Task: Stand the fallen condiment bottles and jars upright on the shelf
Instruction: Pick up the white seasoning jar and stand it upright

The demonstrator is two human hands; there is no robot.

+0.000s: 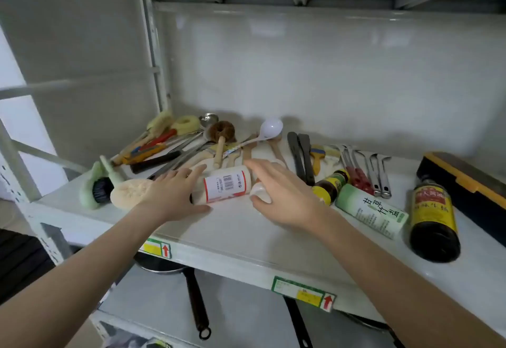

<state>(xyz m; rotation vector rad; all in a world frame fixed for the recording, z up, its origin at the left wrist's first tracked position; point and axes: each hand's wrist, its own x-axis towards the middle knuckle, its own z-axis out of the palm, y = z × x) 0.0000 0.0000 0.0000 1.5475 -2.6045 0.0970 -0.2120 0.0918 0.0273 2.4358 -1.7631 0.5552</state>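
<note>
A white bottle with a red-edged label [224, 184] lies on its side in the middle of the white shelf [246, 235]. My left hand [169, 194] rests open against its left end, thumb under it. My right hand [282, 191] hovers open over a small white jar [259, 193] lying just right of that bottle, fingers spread above it. Further right lie a small dark bottle with a yellow cap [330, 184], a green-and-white salt canister [369, 210] and a large dark sauce bottle with a yellow label [434, 217], all on their sides.
Brushes, a sponge [130, 193], a white ladle [269, 128], tongs [302, 156] and metal utensils [377, 172] crowd the back of the shelf. A black-and-yellow box [465, 180] sits at the far right. Pans with long handles [195, 301] lie on the shelf below.
</note>
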